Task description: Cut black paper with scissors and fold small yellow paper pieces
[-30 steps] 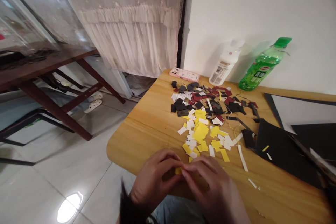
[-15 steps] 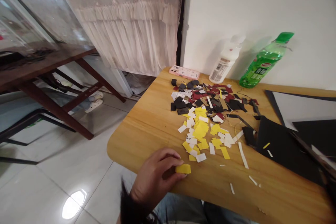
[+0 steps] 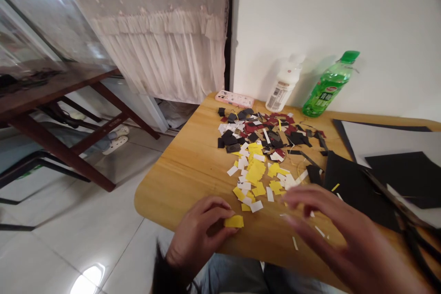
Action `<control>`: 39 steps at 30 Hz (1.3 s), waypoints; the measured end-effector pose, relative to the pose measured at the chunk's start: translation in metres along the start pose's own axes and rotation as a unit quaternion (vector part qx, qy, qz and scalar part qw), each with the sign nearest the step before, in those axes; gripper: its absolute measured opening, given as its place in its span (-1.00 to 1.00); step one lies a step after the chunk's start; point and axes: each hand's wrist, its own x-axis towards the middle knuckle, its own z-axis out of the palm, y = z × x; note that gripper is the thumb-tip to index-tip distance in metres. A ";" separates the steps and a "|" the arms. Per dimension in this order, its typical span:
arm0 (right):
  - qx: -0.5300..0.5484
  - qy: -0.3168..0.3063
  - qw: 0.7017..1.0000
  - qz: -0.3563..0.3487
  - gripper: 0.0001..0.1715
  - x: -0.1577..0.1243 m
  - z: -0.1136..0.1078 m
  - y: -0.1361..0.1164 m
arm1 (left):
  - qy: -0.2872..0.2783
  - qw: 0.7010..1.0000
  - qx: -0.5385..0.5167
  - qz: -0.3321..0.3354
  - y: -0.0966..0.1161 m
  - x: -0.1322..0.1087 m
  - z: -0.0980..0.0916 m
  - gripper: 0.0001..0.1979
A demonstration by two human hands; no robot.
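Right hand (image 3: pixel 330 232) back near yellow paper (image 3: pixel 234 221)

the desk (image 3: pixel 172 193) is honey yellow with brown streaky grain. at twelve o'clock lie paper scraps (image 3: pixel 255 156) in black, dark red, white and yellow; at six o'clock, one bright yellow paper piece (image 3: pixel 234 221); at one o'clock, a green bottle (image 3: pixel 327 87).

wall (image 3: pixel 327 18): white | curtain (image 3: pixel 161 55): sheer lace | floor (image 3: pixel 99 197): glossy white tile | table (image 3: pixel 51 89): brown wood

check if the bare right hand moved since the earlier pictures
Yes, the right hand went rightward, off the yellow paper scrap, toward the black card sheet, judged against the scrap pile.
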 end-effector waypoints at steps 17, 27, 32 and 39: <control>-0.046 -0.087 0.995 0.016 -0.84 0.031 0.018 0.041 | 0.005 1.000 -0.005 0.021 0.000 0.002 0.000 -0.93; 0.271 -0.285 0.900 0.186 -0.73 0.040 0.036 -0.034 | -0.013 1.000 -0.006 -0.012 0.004 0.002 0.000 -0.76; 0.222 -0.348 0.887 0.207 -0.65 0.053 0.048 -0.050 | -0.022 0.999 -0.018 -0.029 0.004 0.001 0.001 -0.76; 0.150 -0.390 0.889 0.187 -0.68 0.067 0.039 -0.054 | -0.031 0.998 -0.039 -0.028 0.002 0.000 0.002 -0.84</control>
